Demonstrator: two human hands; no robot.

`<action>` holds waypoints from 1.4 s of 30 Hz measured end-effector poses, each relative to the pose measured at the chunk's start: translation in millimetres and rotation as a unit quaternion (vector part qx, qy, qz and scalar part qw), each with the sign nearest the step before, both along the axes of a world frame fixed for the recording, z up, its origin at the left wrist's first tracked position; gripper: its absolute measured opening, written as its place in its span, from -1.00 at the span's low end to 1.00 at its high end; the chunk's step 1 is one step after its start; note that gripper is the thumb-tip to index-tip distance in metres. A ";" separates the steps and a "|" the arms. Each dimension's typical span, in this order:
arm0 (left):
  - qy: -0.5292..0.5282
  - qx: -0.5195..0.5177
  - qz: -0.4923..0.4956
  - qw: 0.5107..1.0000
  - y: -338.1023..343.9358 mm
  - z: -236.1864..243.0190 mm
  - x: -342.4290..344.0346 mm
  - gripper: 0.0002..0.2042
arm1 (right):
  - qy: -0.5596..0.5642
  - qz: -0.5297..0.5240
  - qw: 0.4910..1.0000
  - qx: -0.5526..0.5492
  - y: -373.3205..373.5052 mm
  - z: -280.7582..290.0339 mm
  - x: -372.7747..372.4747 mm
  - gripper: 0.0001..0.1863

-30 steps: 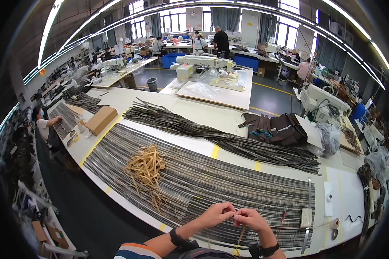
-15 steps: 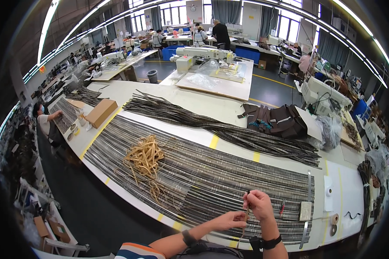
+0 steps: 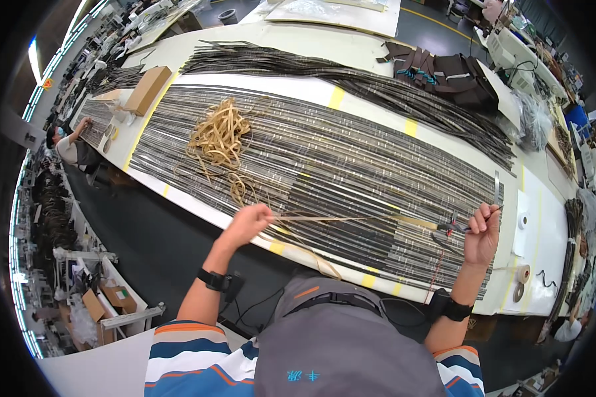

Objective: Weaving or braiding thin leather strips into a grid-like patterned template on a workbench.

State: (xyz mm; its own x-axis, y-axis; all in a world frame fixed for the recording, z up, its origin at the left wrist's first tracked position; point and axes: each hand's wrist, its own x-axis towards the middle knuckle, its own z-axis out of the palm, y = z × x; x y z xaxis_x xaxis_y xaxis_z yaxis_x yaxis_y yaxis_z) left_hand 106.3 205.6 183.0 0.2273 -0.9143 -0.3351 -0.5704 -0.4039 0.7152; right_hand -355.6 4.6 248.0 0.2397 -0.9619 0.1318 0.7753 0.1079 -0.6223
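Note:
My left hand (image 3: 250, 221) is closed in a pinch on a narrow tan strap (image 3: 331, 218) above the table's near edge. The strap runs almost straight across to my right hand (image 3: 481, 231), whose fingers are closed at its dark end piece (image 3: 462, 229). Just left of those fingers is a small tool with red parts (image 3: 449, 230), partly lost among dark pieces. Beneath both hands lie many dark striped strips (image 3: 338, 159), side by side along the table. A tangled heap of tan straps (image 3: 220, 132) rests on them, and a loose tan length hangs by the near edge.
A metal ruler (image 3: 496, 188) crosses the strips' right ends. Tape rolls (image 3: 523, 272) sit farther right. Behind are a long dark strip bundle (image 3: 351, 79), dark brown pieces (image 3: 444, 73) and a cardboard box (image 3: 147, 90). At far left, another person (image 3: 73, 142) handles strips.
My hands have moved apart, the left one leftward and the right one rightward, and the tan strap is now stretched between them. The head view has tilted down.

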 end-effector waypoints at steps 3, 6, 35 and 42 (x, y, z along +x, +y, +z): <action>0.012 -0.076 0.162 0.984 12.0 -12.1 55.8 -0.87 | 0.012 -0.032 0.999 0.008 6.0 -4.5 -13.1 -0.79; 0.007 -0.034 0.213 0.976 12.1 -31.8 89.9 -0.87 | 0.039 -0.057 0.998 0.004 9.6 -7.5 -22.6 -0.79; -0.290 0.017 0.131 0.948 47.1 -165.3 503.8 -0.76 | 0.265 -0.013 0.962 0.062 97.4 -0.9 102.3 -0.88; -0.424 0.079 0.197 0.880 44.8 -146.9 681.4 -0.71 | 0.304 0.005 0.932 0.198 110.3 -10.2 120.2 -0.97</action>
